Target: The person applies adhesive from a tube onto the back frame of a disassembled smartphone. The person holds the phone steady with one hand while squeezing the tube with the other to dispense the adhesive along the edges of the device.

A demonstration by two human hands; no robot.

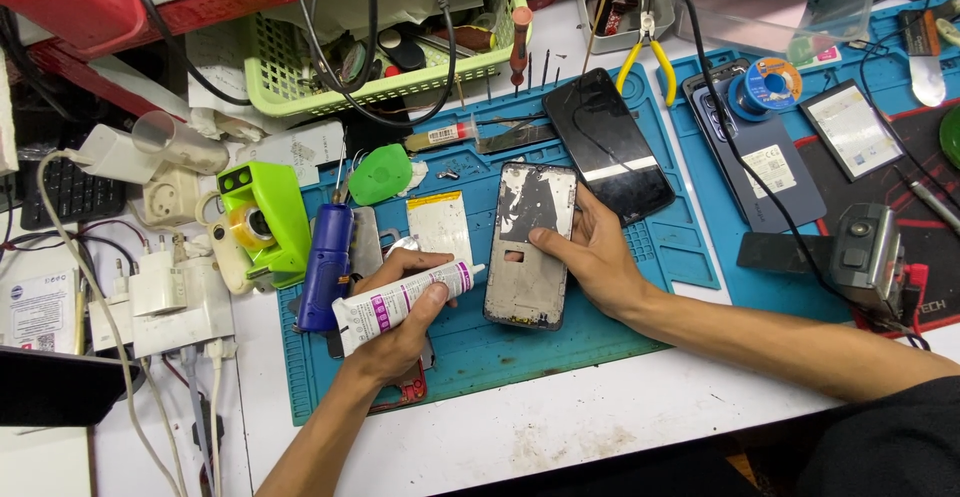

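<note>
Partly hidden: red item under left hand | glue tube gripped.

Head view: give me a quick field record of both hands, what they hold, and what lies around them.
left hand: grips a white glue tube, nozzle pointing toward the frame
right hand: rests on the right edge of the phone frame, steadying it
phone frame: lies flat on the blue mat, inner side up
behind frame: black phone screen, yellow-handled pliers
left of tube: blue tool, green tape dispenser
</note>
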